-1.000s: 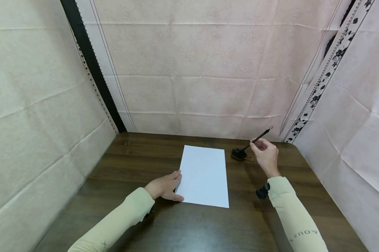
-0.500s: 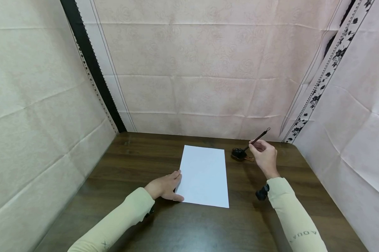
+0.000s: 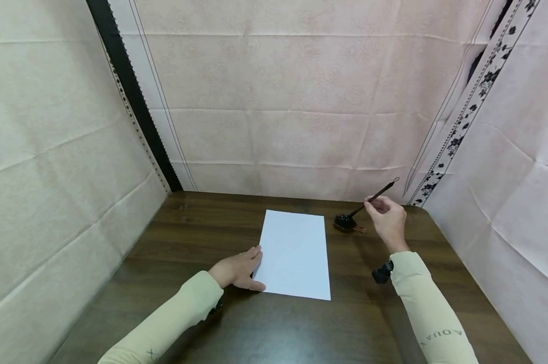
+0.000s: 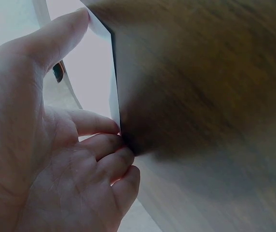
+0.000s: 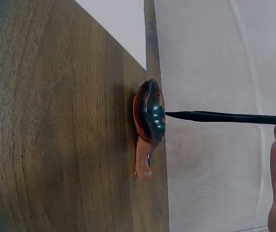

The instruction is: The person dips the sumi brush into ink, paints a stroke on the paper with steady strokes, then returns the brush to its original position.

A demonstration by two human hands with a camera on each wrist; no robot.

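1. One left hand, fingers loosely extended, touches the left edge of the paper; light pressure could let it slide.
2. Right hand pinches a brush, its tip (contact unclear) at the dish beside the paper; a hard push could upset it.

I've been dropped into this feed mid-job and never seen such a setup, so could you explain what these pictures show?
No machine here, just a person's bare left hand and right hand. The wide picture comes from a camera worn on the head, looking forward and down. The other two come from the wrists, one each; the right one looks turned sideways. On the brown table lie a white sheet of paper and a small glossy dark dish. The left hand touches the paper's left edge. The right hand holds a brush, its tip at the dish.
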